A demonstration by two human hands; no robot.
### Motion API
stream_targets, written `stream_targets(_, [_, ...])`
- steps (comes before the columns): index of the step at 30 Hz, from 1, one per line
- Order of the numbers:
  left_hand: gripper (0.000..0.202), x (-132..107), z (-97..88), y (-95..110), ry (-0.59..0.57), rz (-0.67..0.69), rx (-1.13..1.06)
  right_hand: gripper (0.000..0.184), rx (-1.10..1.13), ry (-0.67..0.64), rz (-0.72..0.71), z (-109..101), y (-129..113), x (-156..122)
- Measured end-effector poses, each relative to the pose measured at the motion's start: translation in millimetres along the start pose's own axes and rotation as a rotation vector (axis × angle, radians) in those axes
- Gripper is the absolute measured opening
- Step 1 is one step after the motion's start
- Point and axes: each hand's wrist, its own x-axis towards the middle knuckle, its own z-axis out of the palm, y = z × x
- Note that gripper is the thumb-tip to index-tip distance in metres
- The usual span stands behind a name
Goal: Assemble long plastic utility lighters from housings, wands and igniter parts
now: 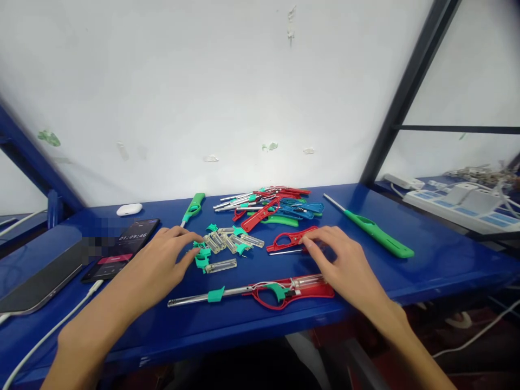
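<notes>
My left hand (173, 257) is at the left edge of a pile of teal plastic triggers (202, 261) and clear fuel tanks (229, 241). Its thumb and forefinger close around a small teal trigger there. My right hand (343, 260) pinches the end of a red lighter shell half (290, 238) lying on the table. Beside that shell lies a thin metal screwdriver shaft (286, 252), its far end hidden by the hand. In front, an opened red lighter (272, 292) shows its metal tube, wires, teal trigger and clear tank, with its right end near my right wrist.
More lighter parts, red, blue and green shells with metal tubes, form a heap (272, 206) by the wall. Green lighters (376, 233) lie right and back left. A phone (125, 246), a dark box (40, 271) and a white earbud case (129, 209) are left on the blue table (244, 319).
</notes>
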Motion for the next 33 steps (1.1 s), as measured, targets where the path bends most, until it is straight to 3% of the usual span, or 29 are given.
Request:
stream_targets(7, [0.052, -1.7, -2.7, -7.7, 0.0, -0.002, -0.013, 0.023, -0.214, -0.369, -0.168, 12.7, 28.1, 65.9])
stream_targets(12, [0.049, -4.7, -7.0, -6.9, 0.0, -0.001, -0.035, 0.03, -0.38, -0.505, -0.198, 32.3, 40.5, 100.4])
stream_targets(25, [0.038, -5.8, -19.1, 4.5, 0.064, 0.025, -0.062, 0.034, -0.398, -0.615, -0.2, 27.1, 51.2, 104.5])
stream_targets(33, [0.033, -4.9, -22.3, 12.6, 0.091, 0.053, -0.072, 0.03, -0.3, -0.825, -0.103, 10.6, 48.5, 111.6])
